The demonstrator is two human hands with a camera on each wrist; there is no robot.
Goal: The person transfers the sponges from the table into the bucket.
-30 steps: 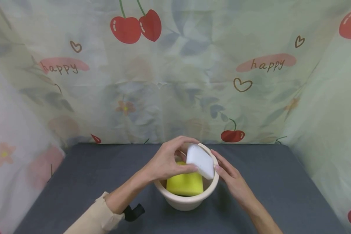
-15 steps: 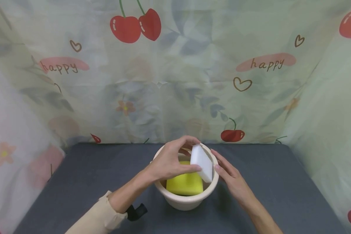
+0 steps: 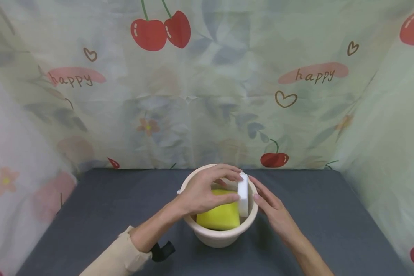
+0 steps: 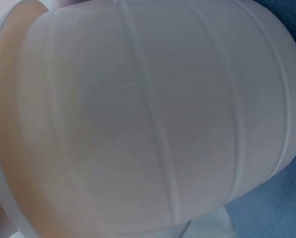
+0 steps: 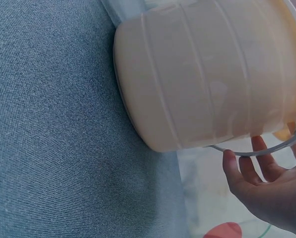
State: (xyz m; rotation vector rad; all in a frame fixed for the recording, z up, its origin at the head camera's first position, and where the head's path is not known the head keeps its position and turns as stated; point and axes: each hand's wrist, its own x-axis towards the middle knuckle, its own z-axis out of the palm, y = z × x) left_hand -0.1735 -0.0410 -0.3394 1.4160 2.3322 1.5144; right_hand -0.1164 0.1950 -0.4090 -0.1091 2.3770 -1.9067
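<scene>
A cream bucket [image 3: 219,239] stands on the dark table cover. My left hand [image 3: 201,193] reaches over its rim and pinches a white sponge [image 3: 243,195] between thumb and fingertips. The sponge stands on edge inside, along the right wall. Beside it a yellow sponge-like block [image 3: 219,218] fills the lower middle of the bucket, partly hidden under my left hand. My right hand [image 3: 276,211] touches the outside of the rim on the right with its fingertips. In the right wrist view, fingers [image 5: 267,161] lie against the bucket [image 5: 202,74] near its wire handle [image 5: 267,151].
The bucket wall [image 4: 138,119] takes up nearly all of the left wrist view. A dark grey cover [image 3: 131,199] spreads over the table. Printed curtains [image 3: 207,96] close off the back and both sides. A black strap [image 3: 161,251] sits at my left wrist.
My left hand has moved slightly right and lowered the white sponge further into the bucket, turning its narrow edge towards the head camera. The right hand and the bucket stay in place.
</scene>
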